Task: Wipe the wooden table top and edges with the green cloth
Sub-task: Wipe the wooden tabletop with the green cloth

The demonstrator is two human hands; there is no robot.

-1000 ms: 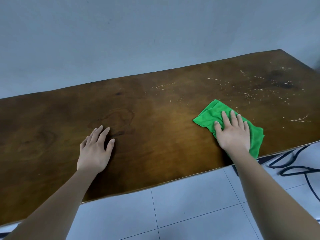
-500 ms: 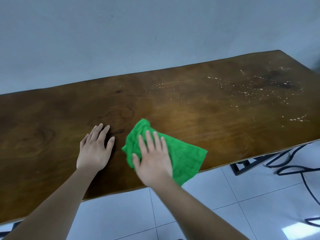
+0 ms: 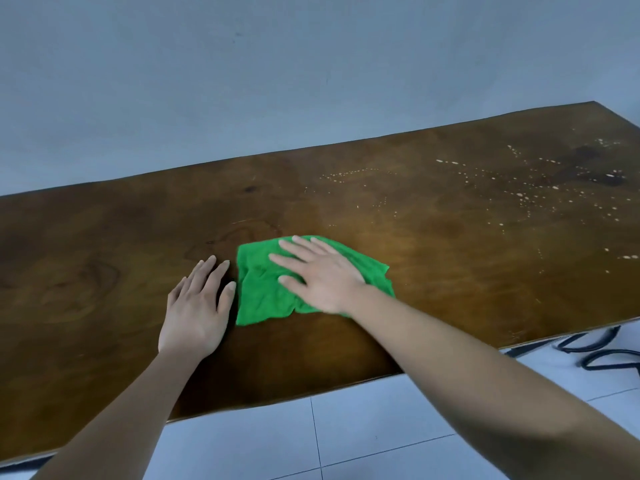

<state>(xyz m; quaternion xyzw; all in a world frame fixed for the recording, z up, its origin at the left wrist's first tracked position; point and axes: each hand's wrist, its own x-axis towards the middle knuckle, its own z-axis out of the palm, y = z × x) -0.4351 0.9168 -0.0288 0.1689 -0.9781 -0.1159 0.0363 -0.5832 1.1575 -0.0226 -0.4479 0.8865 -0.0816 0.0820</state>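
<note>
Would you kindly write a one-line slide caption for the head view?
Right hand presses the green cloth flat on the wooden table, left hand resting beside it.

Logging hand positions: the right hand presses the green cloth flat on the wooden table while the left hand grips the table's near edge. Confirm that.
Not the left hand: it lies flat on the wooden table, beside the green cloth, not gripping the edge, as the head view shows. The right hand does press the cloth.
</note>
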